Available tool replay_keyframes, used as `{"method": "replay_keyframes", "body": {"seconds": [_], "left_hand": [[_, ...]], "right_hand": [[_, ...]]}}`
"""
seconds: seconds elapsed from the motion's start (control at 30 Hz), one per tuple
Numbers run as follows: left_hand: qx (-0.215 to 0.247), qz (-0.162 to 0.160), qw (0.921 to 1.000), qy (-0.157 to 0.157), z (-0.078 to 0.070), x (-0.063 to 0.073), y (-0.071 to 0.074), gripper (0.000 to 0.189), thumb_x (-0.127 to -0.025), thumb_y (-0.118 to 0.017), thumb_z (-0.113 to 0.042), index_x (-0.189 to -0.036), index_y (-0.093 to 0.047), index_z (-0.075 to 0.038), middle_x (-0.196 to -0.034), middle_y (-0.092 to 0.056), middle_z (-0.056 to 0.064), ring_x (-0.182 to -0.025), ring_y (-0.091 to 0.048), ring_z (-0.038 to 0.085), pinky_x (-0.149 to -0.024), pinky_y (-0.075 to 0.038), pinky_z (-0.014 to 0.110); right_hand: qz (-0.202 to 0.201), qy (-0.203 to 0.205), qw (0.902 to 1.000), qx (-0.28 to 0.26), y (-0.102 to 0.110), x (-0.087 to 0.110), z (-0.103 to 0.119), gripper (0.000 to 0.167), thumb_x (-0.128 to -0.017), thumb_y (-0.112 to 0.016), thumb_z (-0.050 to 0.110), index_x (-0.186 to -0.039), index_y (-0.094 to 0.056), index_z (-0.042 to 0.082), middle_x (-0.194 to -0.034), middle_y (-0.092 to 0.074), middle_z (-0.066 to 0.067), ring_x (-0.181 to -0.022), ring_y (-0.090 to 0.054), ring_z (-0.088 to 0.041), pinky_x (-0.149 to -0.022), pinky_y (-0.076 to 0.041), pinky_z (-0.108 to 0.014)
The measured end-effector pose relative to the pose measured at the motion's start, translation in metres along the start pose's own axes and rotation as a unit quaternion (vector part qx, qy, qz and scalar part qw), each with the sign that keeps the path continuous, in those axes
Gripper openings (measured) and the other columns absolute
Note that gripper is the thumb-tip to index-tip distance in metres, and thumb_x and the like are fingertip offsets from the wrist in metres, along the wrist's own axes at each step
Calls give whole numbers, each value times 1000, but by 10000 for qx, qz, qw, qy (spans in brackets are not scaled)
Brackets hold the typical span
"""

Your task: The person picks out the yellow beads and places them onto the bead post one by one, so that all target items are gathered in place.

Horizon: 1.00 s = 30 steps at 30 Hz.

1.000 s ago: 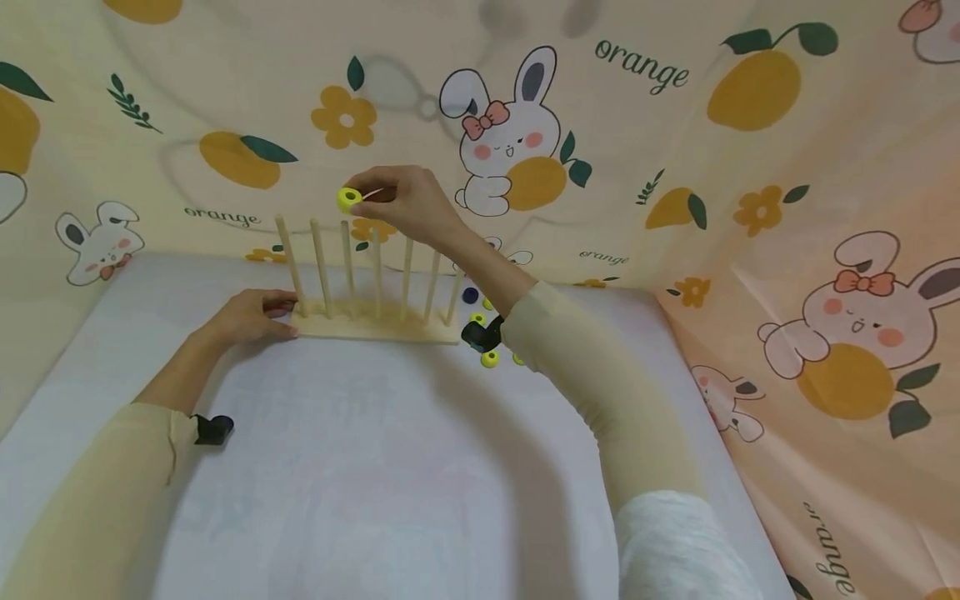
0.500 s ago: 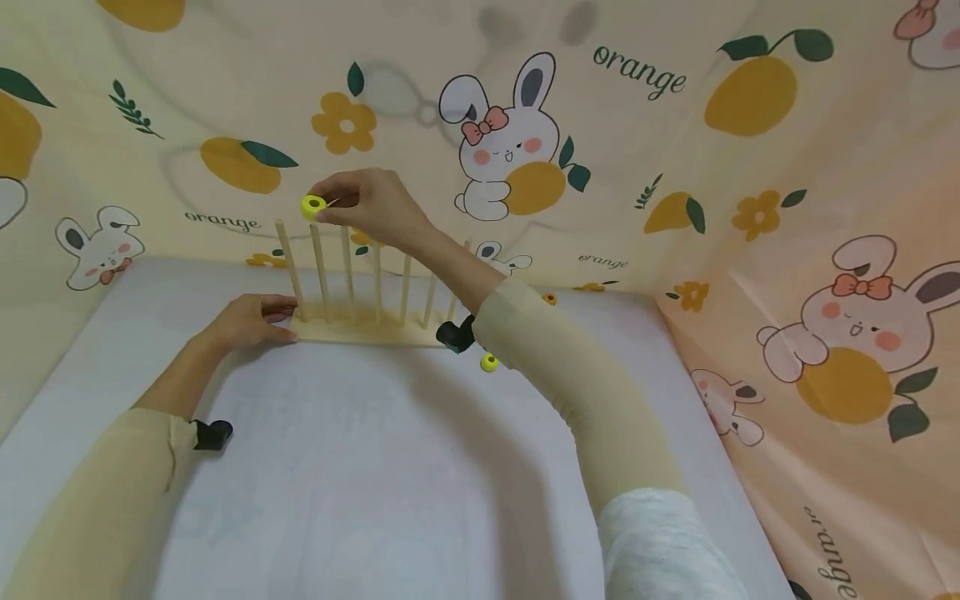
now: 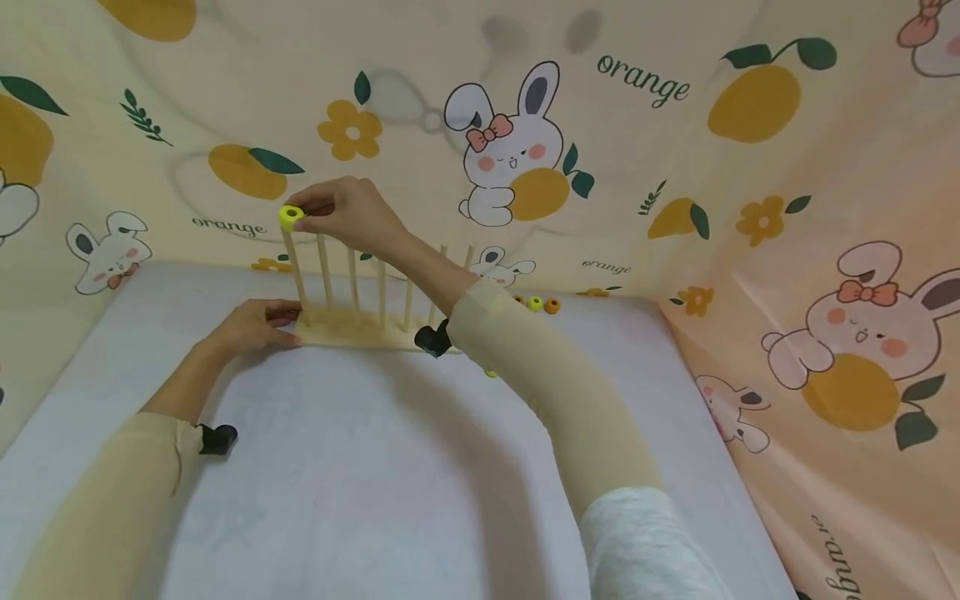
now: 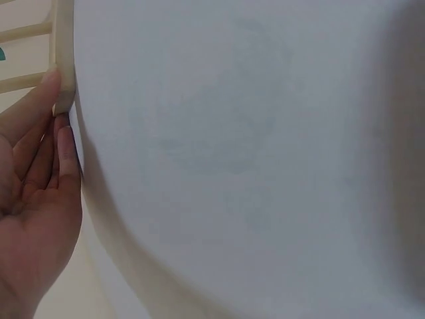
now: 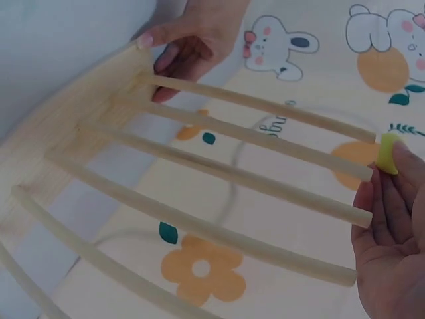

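Observation:
My right hand point(image 3: 358, 215) pinches a yellow-green bead point(image 3: 291, 218) with a hole through it. The bead is right at the tip of the leftmost peg of a wooden peg rack point(image 3: 360, 335); in the right wrist view the bead point(image 5: 388, 154) meets the end of that peg, and I cannot tell whether the peg has entered the hole. At the rack's left end my left hand point(image 3: 251, 329) grips the base, thumb on its front edge and fingers round the end, as the left wrist view shows with the hand point(image 4: 40, 193) at the base corner.
Behind my right sleeve point(image 3: 555, 392) an orange bead point(image 3: 552, 306) and a yellow-green bead point(image 3: 535, 304) lie on the white table point(image 3: 337, 483); others are partly hidden. Several upright pegs stand in a row along the base. A printed cloth point(image 3: 660, 167) walls the back and sides.
My right hand has moved left with the bead, from above the third peg past the second to the leftmost peg's tip, slightly lower. The left hand stays on the base.

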<state>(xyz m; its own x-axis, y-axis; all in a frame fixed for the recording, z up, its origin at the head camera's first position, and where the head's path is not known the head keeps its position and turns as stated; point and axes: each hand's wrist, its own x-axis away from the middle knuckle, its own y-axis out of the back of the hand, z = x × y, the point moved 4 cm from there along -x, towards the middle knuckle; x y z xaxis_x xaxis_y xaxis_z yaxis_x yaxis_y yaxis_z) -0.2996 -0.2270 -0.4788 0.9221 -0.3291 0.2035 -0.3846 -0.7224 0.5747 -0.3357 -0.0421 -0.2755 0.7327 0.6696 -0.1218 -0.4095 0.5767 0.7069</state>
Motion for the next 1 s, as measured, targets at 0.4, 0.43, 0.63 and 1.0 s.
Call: {"method": "replay_keyframes", "body": {"seconds": [0.4, 0.43, 0.63, 1.0], "left_hand": [[14, 40, 10000, -14, 4, -2, 0, 79, -84, -81, -19, -146, -41, 8, -147, -43, 30, -133, -46, 43, -111, -37, 51], [19, 38, 10000, -16, 5, -3, 0, 79, -84, -81, -19, -146, -41, 8, -147, -43, 30, -133, -46, 43, -111, -37, 51], [67, 45, 10000, 37, 6, -3, -1, 81, -84, -82, -21, -147, -40, 7, -147, -43, 30, -133, -45, 43, -112, -36, 52], [116, 32, 9998, 176, 2, -1, -2, 79, -86, -79, -18, -148, -38, 6, -149, -41, 29, -135, -44, 42, -113, -36, 51]], "right_hand": [[151, -64, 9998, 139, -9, -6, 2, 36, -93, -71, 25, -127, -69, 14, -116, -72, 5, -100, -65, 0, -84, -50, -11], [167, -106, 9997, 175, -9, -6, 1, 36, -92, -72, 25, -127, -69, 14, -115, -72, 5, -100, -65, 0, -83, -50, -11], [245, -279, 9991, 207, -11, -9, -3, 37, -91, -73, 26, -126, -70, 15, -115, -73, 7, -100, -65, -1, -82, -50, -11], [66, -209, 9996, 194, 0, 2, -3, 35, -95, -69, 25, -127, -69, 11, -116, -72, 6, -97, -65, 2, -83, -50, -11]]}}
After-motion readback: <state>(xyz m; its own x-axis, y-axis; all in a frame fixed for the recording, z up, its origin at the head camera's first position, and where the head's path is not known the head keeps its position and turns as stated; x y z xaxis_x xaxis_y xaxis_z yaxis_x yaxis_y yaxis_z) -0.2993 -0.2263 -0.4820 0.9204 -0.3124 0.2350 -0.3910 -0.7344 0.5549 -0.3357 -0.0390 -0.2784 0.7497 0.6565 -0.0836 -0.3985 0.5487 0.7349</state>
